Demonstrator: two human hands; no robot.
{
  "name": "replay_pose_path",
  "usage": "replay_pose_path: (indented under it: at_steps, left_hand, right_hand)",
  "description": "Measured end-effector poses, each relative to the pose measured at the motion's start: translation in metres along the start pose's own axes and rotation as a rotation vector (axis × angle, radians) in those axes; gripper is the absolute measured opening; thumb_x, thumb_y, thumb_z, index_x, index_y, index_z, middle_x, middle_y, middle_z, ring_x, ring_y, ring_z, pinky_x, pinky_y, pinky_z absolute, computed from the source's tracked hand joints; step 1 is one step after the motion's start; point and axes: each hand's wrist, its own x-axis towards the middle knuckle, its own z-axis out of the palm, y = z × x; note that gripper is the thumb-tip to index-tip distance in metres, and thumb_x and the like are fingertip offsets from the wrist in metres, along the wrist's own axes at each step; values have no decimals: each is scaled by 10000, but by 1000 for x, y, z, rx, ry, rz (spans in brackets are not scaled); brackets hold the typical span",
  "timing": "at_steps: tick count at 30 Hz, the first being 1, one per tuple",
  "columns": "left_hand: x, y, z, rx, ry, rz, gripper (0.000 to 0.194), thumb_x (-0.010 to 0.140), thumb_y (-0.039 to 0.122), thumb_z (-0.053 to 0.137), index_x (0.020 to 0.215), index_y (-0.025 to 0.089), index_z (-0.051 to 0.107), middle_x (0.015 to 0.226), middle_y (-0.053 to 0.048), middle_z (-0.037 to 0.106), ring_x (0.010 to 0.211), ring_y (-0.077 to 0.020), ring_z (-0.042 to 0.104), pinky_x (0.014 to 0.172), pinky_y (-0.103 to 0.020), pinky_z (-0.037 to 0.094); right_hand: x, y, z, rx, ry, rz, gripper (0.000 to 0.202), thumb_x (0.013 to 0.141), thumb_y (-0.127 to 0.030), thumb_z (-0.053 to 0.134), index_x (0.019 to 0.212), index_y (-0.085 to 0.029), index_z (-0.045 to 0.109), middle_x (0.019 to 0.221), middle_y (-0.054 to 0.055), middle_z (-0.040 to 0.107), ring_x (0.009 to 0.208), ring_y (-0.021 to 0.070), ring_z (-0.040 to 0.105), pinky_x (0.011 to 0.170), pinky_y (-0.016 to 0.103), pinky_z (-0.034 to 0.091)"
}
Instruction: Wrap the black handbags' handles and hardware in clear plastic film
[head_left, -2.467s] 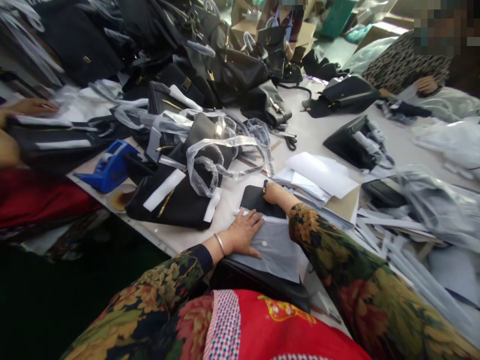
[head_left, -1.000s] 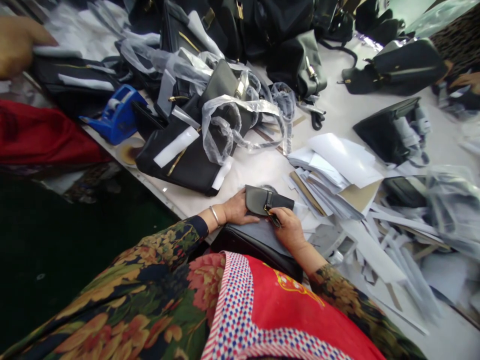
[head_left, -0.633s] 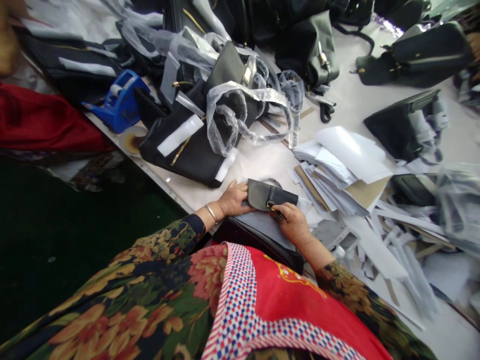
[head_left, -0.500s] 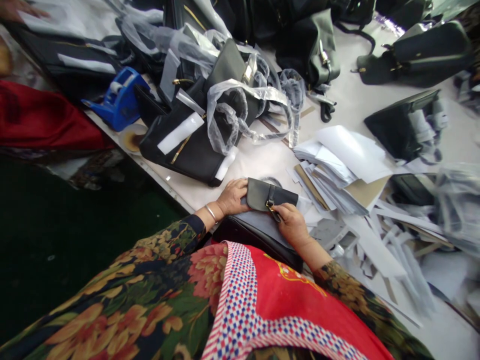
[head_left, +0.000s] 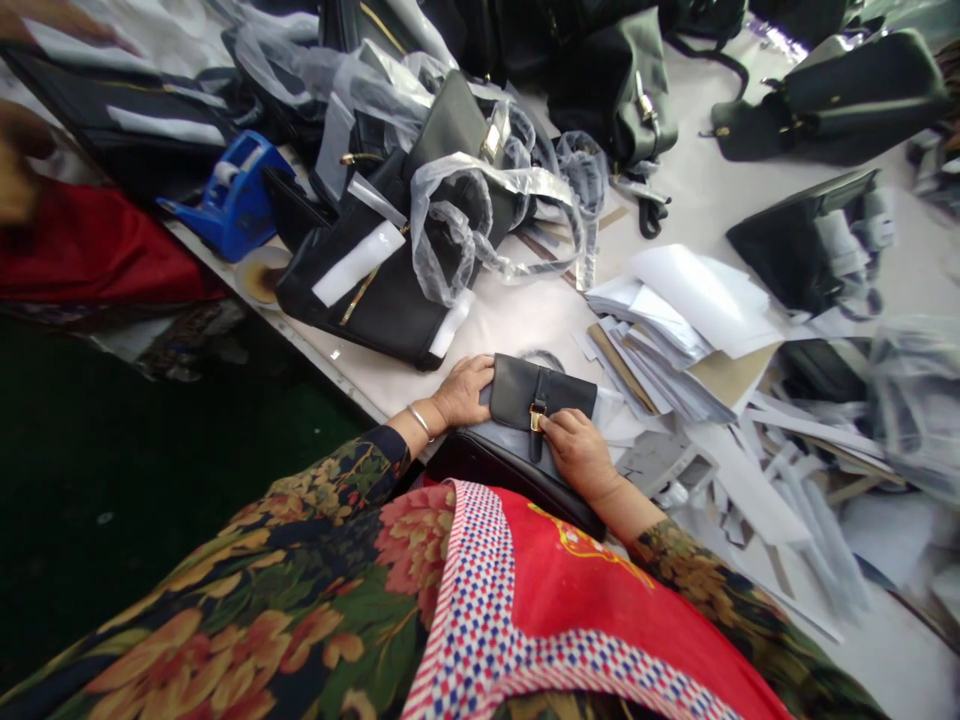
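In front of my apron lies a black handbag with a grey panel. A dark flap with a narrow strap lies across its upper side. My left hand, a bangle at its wrist, grips the bag's left side, fingertips against the flap's edge. My right hand is closed in a pinch at the gold buckle on the flap's strap. The strap's dark end hangs down below the buckle. Behind the flap, a round handle shows in part.
Left of centre lies a black bag with plastic-wrapped straps, beside a blue tape dispenser and a tape roll. Stacked papers and paper strips cover the right. More black bags stand behind. Another person's hand blurs at top left.
The buckle and strap end have turned from slanting to hanging straight, the gold face now showing. My right fingers have shifted slightly to the buckle's right side. My left hand has hardly moved.
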Motion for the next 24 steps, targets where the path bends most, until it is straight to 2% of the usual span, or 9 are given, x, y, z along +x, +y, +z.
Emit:
replay_pose_path:
  at_steps: [2,4,7,9,10,12,15,19,24]
  left_hand:
    - [0,1,-9,-11,-26,27,446,729,313,693,1145,152,681,1319,-148,604,1237,-290,571,1109,-418,445]
    - [2,9,-23,24,-13,-19,317,770,224,637,1076,160,696,1227,-129,659,1161,-264,618,1054,-393,492]
    - [4,36,-50,102,86,-123,226,851,154,538,1015,149,693,1099,-128,685,1062,-261,649,987,-414,523]
    - [3,61,-63,72,75,-40,204,901,208,544,1036,148,685,1110,-124,676,1073,-256,641,971,-395,527]
    - [1,73,-67,25,5,49,196,922,249,555,1029,154,688,1104,-114,679,1066,-242,644,953,-364,532]
    - [-4,94,-70,-59,-233,229,207,946,326,578,976,167,707,1029,-89,700,995,-214,666,881,-305,546]
    - [-13,109,-65,-2,-532,281,280,939,419,609,906,168,728,890,-81,717,847,-221,692,744,-300,554]
    - [-20,113,-60,121,-602,212,337,897,488,650,939,163,726,874,-101,722,824,-262,703,709,-334,550]
    - [-24,116,-64,151,-663,212,294,867,437,686,989,170,699,902,-97,717,869,-267,696,736,-339,552]
  right_hand:
    - [3,-5,-4,-97,-105,-21,338,1005,-158,422,1226,-155,677,992,130,654,996,277,522,817,381,443]
    - [7,-11,-8,-179,-202,-60,317,996,-155,434,1180,-149,692,992,144,645,994,292,506,754,386,411]
    - [13,-18,-14,-254,-280,-119,275,981,-144,455,1078,-143,712,1009,156,634,984,302,495,702,397,365]
    - [16,-22,-17,-288,-278,-136,268,982,-143,449,1045,-132,710,1005,159,628,972,303,493,706,403,356]
    - [16,-23,-18,-301,-268,-136,268,986,-149,444,1046,-124,705,997,159,625,962,303,492,714,404,355]
    - [15,-25,-19,-316,-243,-126,263,987,-163,445,1072,-105,687,990,160,617,950,304,492,735,405,359]
    - [13,-28,-22,-310,-224,-103,270,966,-187,468,1139,-82,647,1013,163,607,963,309,494,762,407,366]
    - [14,-30,-32,-259,-252,-78,369,907,-261,542,1215,-67,602,1082,182,596,1014,324,493,812,409,385]
    - [19,-30,-44,-253,-359,-151,544,851,-367,610,1270,-21,578,1119,212,578,1015,352,496,822,425,422]
